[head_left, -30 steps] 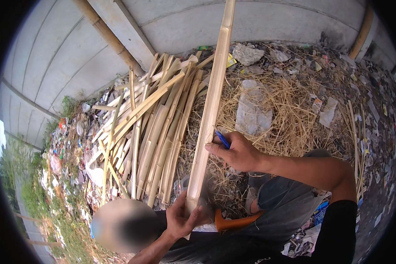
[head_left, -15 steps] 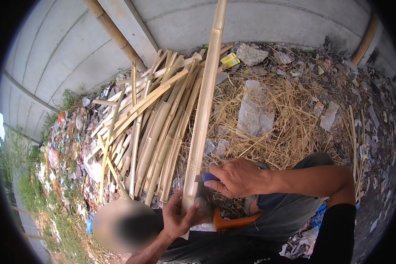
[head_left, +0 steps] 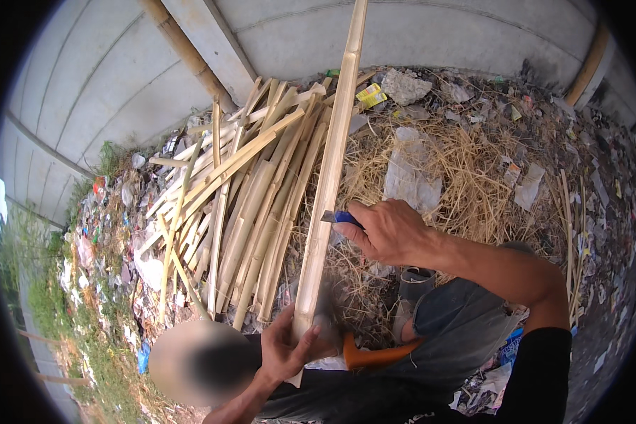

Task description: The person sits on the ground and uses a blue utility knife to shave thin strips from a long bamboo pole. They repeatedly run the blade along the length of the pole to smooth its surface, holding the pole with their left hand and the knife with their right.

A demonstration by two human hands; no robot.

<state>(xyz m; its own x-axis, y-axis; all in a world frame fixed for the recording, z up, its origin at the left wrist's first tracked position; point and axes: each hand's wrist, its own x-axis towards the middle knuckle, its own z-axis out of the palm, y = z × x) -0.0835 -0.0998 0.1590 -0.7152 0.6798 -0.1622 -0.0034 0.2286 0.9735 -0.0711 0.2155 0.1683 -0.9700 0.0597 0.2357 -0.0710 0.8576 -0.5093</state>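
The left hand point(head_left: 286, 350) is gripping the low end of a long, stiff, likely light bamboo slat point(head_left: 328, 177) leaning toward the wall point(head_left: 431, 35), while the right hand point(head_left: 385, 230) is closing on a blue-handled knife point(head_left: 339, 218) at its edge.

The right hand point(head_left: 392, 230) slid its blue-handled knife point(head_left: 340, 218) down then up the bamboo strip point(head_left: 326, 180).

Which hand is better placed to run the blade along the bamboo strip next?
Right, probably. The right hand already holds the blue-handled knife against the bamboo strip; the left hand grips the strip's lower end, steadying it.
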